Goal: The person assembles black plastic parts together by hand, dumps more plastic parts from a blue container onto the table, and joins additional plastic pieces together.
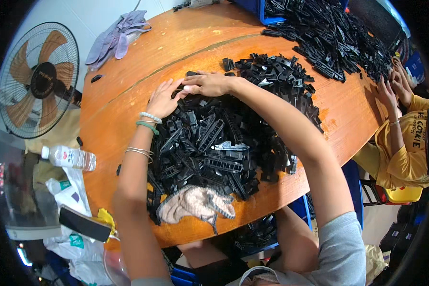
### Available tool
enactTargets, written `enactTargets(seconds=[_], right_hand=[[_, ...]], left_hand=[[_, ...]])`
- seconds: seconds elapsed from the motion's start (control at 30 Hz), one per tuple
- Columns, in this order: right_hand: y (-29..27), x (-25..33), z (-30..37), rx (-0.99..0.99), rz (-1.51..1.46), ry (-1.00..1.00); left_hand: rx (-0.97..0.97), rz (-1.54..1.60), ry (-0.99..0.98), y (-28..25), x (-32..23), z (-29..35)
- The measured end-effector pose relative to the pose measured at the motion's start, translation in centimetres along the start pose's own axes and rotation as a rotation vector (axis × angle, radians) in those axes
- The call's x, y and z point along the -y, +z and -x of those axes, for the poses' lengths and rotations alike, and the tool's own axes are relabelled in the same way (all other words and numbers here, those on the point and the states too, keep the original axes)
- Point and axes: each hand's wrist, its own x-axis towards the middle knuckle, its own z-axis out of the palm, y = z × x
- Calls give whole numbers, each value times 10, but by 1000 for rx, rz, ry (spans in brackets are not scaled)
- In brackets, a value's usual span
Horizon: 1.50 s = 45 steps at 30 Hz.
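Taking the main pile as centre, with twelve o'clock straight ahead of the seated person: the left hand (164,98) and right hand (209,84) meet at eleven to twelve, fingers touching. Both are loosely open, palms down, fingers extended; their undersides are hidden from me. The forearms enclose the black plastic pieces (212,136), heaped on the wooden table (109,124). A crumpled pinkish cloth (190,205) lies against the heap at six. A second black pile (271,71) sits at one to two, long black strips (333,43) beyond. Outlying items: bottle (71,158), nine; phone (84,223), eight; fan (44,80), ten. A co-worker's yellow sleeve (407,164) shows at three.
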Motion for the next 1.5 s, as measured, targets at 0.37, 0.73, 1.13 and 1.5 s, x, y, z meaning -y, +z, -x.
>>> enactTargets(seconds=[0.37, 0.73, 1.13, 1.5], right_hand=[[10, 41, 44, -62, -79, -43], [33, 92, 164, -473, -99, -172], [74, 233, 295, -383, 59, -292], [82, 208, 333, -630, 430, -298]], left_hand=[[11, 10, -96, -12, -31, 53], [-764, 416, 107, -89, -140, 199], [-553, 644, -595, 157, -237, 490], [-756, 150, -505, 100, -261, 526]])
